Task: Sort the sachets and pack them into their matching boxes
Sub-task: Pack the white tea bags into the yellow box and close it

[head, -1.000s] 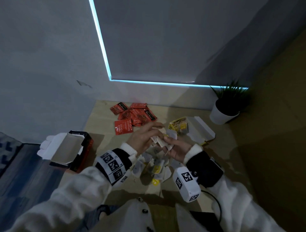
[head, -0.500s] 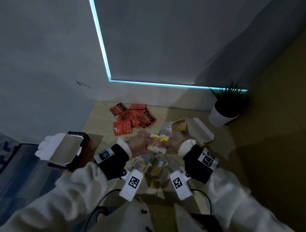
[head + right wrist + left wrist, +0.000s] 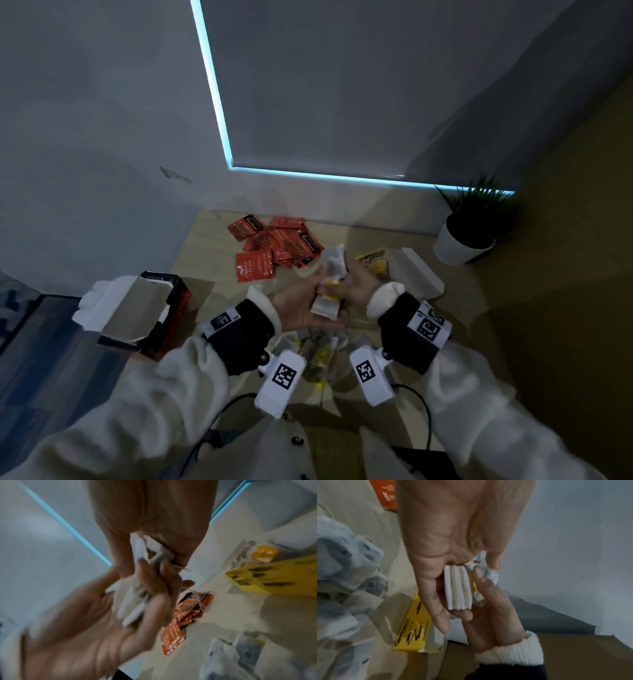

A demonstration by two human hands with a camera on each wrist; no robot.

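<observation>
Stack of sachets [image 3: 329, 284] turned upright between both hands.

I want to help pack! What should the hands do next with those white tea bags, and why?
Probably carry the stack of tea bags to the yellow box at the right. Left hand and right hand hold them squared together, and their tags are yellow like that box.

Our two hands meet in front of us, palms turned toward each other.

Our left hand [image 3: 297, 305] curls its fingers [image 3: 436, 609] round the bundle of white sachets [image 3: 329, 291], while our right hand [image 3: 359, 287] pinches the same bundle from the other side, its fingers [image 3: 486, 588] against the stack. Both wrists wear black bands over white sleeves.
</observation>
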